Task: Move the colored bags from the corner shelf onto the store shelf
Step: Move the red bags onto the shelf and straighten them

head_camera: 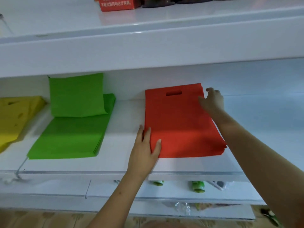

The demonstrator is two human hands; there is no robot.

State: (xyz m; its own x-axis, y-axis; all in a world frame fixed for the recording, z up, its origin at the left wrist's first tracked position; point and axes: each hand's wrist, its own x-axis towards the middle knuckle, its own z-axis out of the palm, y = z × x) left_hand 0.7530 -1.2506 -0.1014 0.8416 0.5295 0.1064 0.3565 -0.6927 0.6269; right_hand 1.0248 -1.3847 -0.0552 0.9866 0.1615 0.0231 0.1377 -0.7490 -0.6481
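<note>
A stack of red bags [181, 122] lay flat on the white shelf [125, 163], right of its middle, with the cut-out handle toward the back wall and the bottom edges fanned slightly near the front edge. The left hand [144, 150] rested on the stack's front-left corner, fingers straight and together, the thumb lying on the red surface and the fingertips along the stack's left edge. The right hand [212, 101] was at the stack's back-right corner, fingers loosely spread and touching the edge there; whether any finger curled under the bags could not be told.

Left of the red stack, apart from it with bare shelf between, lay a stack of green bags [72, 137], reaching from the back wall almost to the front edge; its top sheets stood folded up against the back wall. Further left, at the shelf's left end, a stack of yellow bags [14, 117] lay partly out of view.

On the shelf above, an orange box [116, 4] with printed characters stood near the back, beside dark round items [158, 3] too cropped to identify. Below the front edge, a green packet [198, 186] showed on a lower shelf.
</note>
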